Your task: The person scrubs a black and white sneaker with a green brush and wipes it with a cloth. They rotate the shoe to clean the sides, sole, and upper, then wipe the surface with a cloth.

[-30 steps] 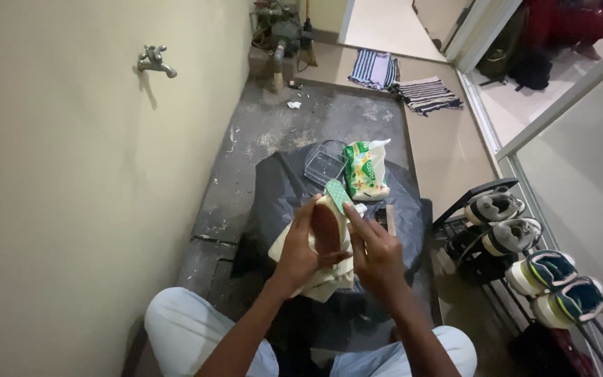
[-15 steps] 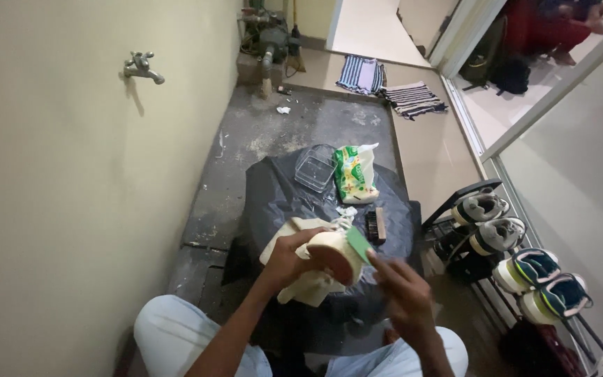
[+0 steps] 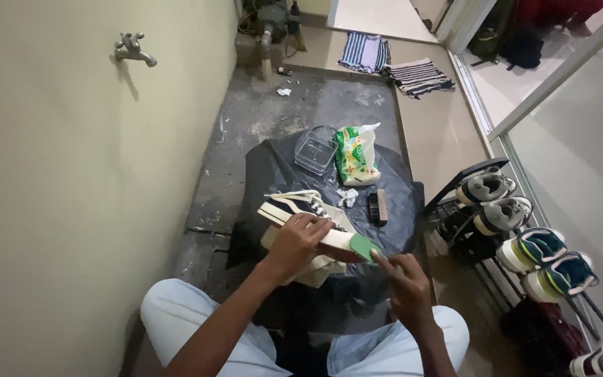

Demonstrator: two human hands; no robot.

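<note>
My left hand grips a dark sneaker with white laces, held on its side over my lap. Its cream sole faces up and ends in a green patch at the right. My right hand is just right of that end. One fingertip touches the green patch and the other fingers are curled, so I cannot see whether they hold anything. A cream cloth hangs under the shoe.
A black plastic sheet on the concrete floor carries a shoe brush, a crumpled tissue, a green packet and a clear plastic tub. A shoe rack with several sneakers stands at the right. A tap juts from the left wall.
The sneaker has been lowered from upright to lying flat with its sole up. My right hand has slid down to the green end.
</note>
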